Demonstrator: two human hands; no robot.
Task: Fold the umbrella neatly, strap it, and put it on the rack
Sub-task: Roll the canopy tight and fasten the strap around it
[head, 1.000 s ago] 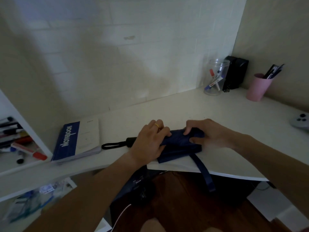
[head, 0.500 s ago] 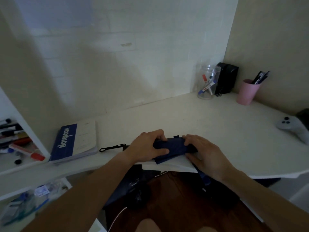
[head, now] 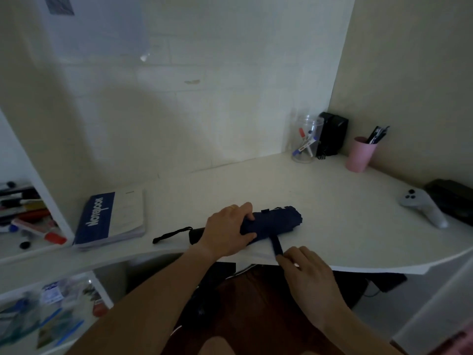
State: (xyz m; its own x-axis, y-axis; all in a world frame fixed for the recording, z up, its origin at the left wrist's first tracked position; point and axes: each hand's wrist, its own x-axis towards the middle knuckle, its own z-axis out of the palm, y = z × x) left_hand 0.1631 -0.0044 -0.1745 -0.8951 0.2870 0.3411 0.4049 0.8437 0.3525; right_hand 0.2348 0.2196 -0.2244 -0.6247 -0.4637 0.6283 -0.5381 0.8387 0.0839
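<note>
A folded navy umbrella [head: 275, 221] lies rolled along the near edge of the white desk [head: 320, 201]. Its black handle and wrist loop [head: 171, 234] stick out to the left. My left hand [head: 227, 230] wraps around the middle of the rolled canopy and pins it down. A dark strap [head: 277, 245] runs from the canopy toward me over the desk edge. My right hand [head: 307, 275] pinches the strap's end just below that edge. The rack is the white shelf unit [head: 38, 226] at the left.
A blue notebook [head: 110, 219] lies left of the umbrella. At the back right stand a clear jar of pens [head: 304, 140], a black box [head: 332, 133] and a pink pen cup [head: 360, 155]. A grey controller [head: 422, 207] lies far right. Markers fill the shelf unit.
My right hand has left the canopy and dropped to the desk edge, taking the strap's end. The canopy now shows rolled tighter. My left hand stays on it. The view has tilted.
</note>
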